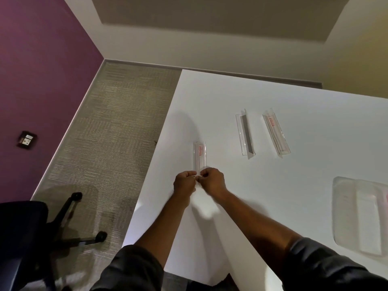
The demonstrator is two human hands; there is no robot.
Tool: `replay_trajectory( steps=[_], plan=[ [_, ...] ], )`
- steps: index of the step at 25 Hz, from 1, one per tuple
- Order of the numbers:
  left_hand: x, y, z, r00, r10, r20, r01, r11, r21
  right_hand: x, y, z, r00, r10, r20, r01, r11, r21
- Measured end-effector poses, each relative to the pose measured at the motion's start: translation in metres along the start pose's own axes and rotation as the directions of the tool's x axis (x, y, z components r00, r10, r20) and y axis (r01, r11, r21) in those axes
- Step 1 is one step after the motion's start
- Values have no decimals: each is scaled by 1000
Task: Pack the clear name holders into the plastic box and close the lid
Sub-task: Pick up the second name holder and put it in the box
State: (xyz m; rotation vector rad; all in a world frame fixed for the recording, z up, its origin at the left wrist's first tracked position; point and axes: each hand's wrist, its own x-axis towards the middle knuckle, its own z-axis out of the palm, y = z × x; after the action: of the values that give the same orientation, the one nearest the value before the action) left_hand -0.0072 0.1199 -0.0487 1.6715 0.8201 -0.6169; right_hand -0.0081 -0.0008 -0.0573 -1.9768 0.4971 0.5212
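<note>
Both hands meet at the near end of a clear name holder [199,157] on the white tabletop [220,227], the left hand [184,183] and right hand [213,181] curled and pinching its edge between fingertips. Two more holders, the middle holder [245,134] and the far-right holder [276,133], lie well apart to the right. The plastic box [361,215] waits at the right edge. The first pickup appears under way; next, the holder must be carried right to the box.

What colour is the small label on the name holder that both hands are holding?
Red, on the clear name holder pinched by the left hand and right hand; head view.
</note>
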Motion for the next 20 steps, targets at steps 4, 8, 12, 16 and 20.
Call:
replay_trajectory(
  steps=[4,8,12,16,20],
  plan=[
    [6,0,0,1000,4,27,-3,1000,-10,4,-3,8,998,18,-54,-19,1000,-13],
    [15,-2,0,1000,8,25,-8,1000,6,4,-3,5,999,10,-36,-11,1000,-20],
    [24,-1,2,999,23,25,-23,999,28,2,2,-5,999,-29,-32,27,999,-42],
    [24,7,5,997,-20,76,25,998,-60,-3,6,-15,1000,21,-11,-21,1000,17],
    [21,11,9,990,-59,130,87,972,-218,-6,11,-25,999,32,20,-34,994,106]
  ],
)
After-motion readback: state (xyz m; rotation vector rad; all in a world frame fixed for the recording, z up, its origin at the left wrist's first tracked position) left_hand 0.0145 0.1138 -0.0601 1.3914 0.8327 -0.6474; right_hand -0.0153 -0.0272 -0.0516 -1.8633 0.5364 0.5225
